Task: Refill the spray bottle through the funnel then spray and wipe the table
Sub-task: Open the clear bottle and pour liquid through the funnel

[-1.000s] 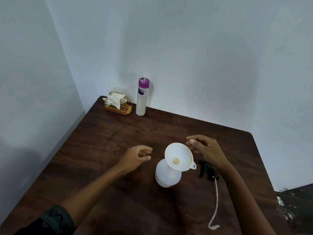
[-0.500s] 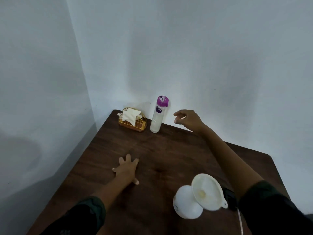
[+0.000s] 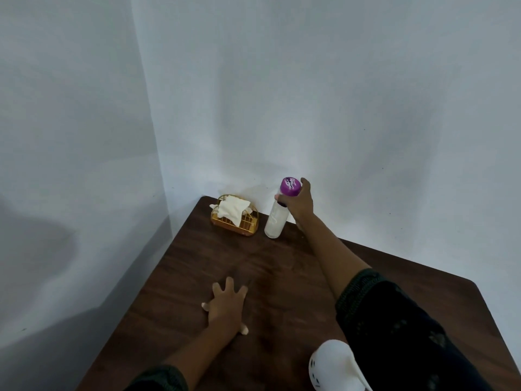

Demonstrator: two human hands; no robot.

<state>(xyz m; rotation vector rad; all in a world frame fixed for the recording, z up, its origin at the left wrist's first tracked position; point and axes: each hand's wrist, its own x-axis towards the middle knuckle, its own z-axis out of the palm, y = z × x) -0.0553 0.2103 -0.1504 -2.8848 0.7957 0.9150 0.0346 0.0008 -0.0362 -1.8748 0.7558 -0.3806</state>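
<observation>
At the far corner of the bench (image 3: 282, 263), we see the right hand (image 3: 299, 203) closed round the neck of the refill bottle (image 3: 276, 221), thumb on its left side and fingers wrapped behind, just under the purple cap (image 3: 290, 187). Half a second earlier this hand hung apart from the bottle, to its right, with fingers loosely curved; a second earlier it was back beside the funnel. The reach is thus complete and the grasp made. The bottle stands upright with its base on the bench, and we judge it not yet lifted. Just left of the gripping hand sits the wire holder (image 3: 235, 224) with its tissue (image 3: 232, 208).

The left hand (image 3: 227, 306) lies flat on the bench, fingers spread and holding nothing, well back from the right hand and to its left; it has kept that place for the last half second. The spray bottle (image 3: 328, 365) stands further back again, toward us, beneath the right sleeve (image 3: 394, 334), which covers the funnel's place, so we cannot make the funnel out. We judge that refilling has not begun: the cap is on, and the bottle must be carried back and opened before pouring.
</observation>
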